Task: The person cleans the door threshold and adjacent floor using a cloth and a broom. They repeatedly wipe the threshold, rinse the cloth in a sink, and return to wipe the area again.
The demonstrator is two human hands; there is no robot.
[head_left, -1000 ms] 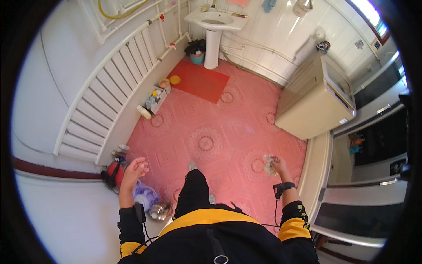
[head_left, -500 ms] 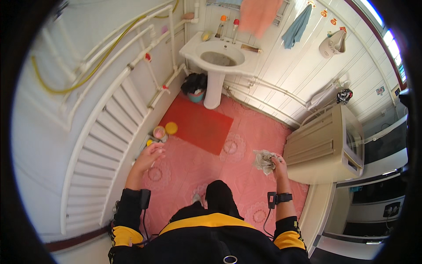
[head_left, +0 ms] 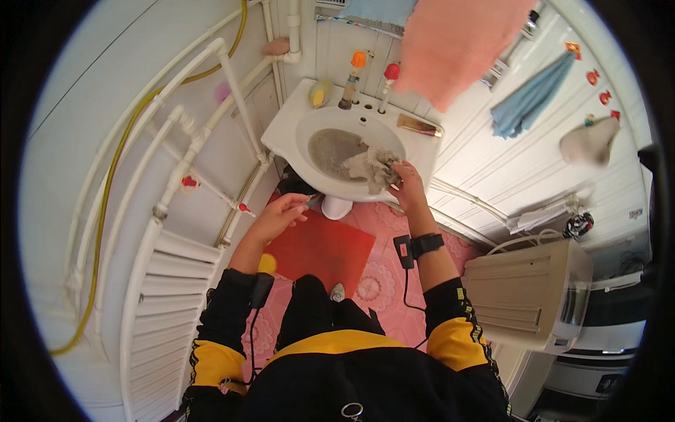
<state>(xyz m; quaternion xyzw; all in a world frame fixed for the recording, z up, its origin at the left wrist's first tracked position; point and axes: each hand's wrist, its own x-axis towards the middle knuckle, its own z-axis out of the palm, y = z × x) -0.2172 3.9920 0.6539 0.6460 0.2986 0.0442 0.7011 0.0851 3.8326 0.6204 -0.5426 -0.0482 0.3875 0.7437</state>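
Gripping a crumpled grey rag (head_left: 371, 169) with closed fingers, the right hand (head_left: 409, 186) is pressing the soft, wrinkled cloth against the inner wall of the round white ceramic pedestal basin (head_left: 292, 130) in the upper centre of the frame. The left hand (head_left: 280, 214) is hovering just below the basin's smooth rim, fingers loosely curled and holding nothing, above the flat red rectangular floor mat (head_left: 320, 247).
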